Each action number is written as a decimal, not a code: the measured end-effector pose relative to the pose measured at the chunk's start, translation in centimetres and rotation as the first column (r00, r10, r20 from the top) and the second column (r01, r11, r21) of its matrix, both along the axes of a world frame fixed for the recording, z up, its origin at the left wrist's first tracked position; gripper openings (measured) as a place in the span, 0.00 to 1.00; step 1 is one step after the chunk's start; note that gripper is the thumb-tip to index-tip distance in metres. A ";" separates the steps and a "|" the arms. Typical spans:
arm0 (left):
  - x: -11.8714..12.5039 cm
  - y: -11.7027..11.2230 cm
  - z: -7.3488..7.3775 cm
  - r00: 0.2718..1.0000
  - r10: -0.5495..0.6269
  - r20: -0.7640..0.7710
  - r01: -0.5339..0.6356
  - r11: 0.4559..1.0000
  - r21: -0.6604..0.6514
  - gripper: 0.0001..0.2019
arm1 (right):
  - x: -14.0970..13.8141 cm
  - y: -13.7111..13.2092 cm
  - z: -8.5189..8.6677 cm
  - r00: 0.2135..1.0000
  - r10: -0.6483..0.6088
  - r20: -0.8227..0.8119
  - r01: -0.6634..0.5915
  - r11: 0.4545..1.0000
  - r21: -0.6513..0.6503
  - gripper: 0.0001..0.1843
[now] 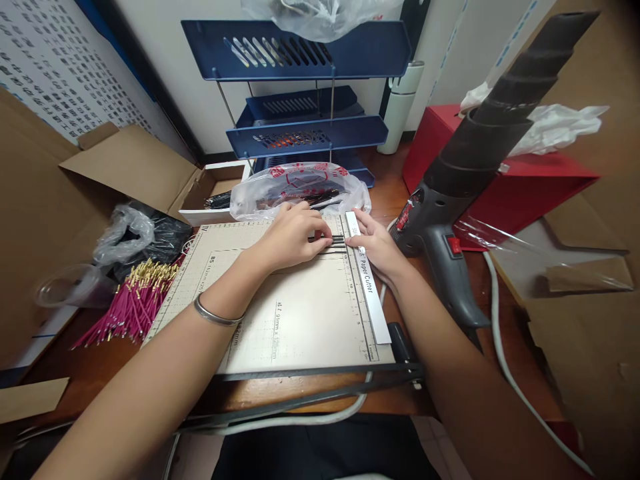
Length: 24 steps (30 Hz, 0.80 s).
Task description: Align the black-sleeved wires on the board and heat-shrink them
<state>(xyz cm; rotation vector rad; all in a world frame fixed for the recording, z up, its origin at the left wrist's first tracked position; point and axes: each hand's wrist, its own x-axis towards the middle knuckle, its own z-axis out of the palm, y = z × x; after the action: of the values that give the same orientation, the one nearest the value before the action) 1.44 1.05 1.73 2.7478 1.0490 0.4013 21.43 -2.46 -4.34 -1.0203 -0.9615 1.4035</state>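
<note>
A paper cutter [300, 313] with a cream gridded board and a white edge strip [367, 280] lies on the desk before me. Across its upper right part runs a small row of thin black sticks [338, 241], side by side. My left hand [295, 233] pinches them from the left with thumb and fingertips. From the right, my right hand [377, 248] reaches over the white strip, its thumb at the sticks' right ends and its fingers curled at the board's edge. The cutter's black handle [400, 343] lies by the lower right corner.
A black heat gun [450, 193] stands at the right, near a red box [545, 187]. Left of the board lies a bundle of magenta sticks with gold ends [137, 300]. Behind it are a clear plastic bag [300, 183], an open carton [135, 167] and a blue tiered rack [305, 137].
</note>
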 end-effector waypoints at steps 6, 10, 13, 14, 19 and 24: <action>0.1 0.2 -0.1 0.999 0.029 0.016 -0.030 1.000 0.007 0.08 | -0.4 0.0 0.3 0.999 -0.034 0.016 0.034 0.999 0.004 0.43; 0.2 0.3 -0.2 0.999 0.034 0.001 -0.034 0.999 -0.004 0.08 | -0.5 0.0 0.5 0.998 -0.052 0.018 0.052 0.999 -0.011 0.46; 0.2 0.4 -0.3 0.999 0.033 0.000 -0.033 0.999 -0.009 0.08 | -0.5 -0.1 0.5 0.998 -0.051 0.026 0.051 0.999 -0.009 0.48; 0.2 0.4 -0.3 1.000 0.031 0.001 -0.031 0.999 -0.011 0.08 | -0.4 -0.1 0.5 0.998 -0.048 0.029 0.048 0.999 -0.008 0.49; 0.2 0.4 -0.3 1.000 0.029 -0.003 -0.029 0.999 -0.018 0.08 | -0.3 0.0 0.3 0.999 -0.039 0.033 0.039 0.999 -0.002 0.49; 0.2 0.5 -0.4 1.000 0.019 0.011 -0.019 1.000 -0.017 0.08 | -0.4 0.0 0.2 0.999 -0.044 0.028 0.045 0.999 -0.012 0.50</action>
<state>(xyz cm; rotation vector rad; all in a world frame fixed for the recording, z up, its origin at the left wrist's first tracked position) 1.60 1.54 1.32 2.7195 1.0721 0.4088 21.05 -2.43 -4.13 -1.0665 -0.9462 1.3631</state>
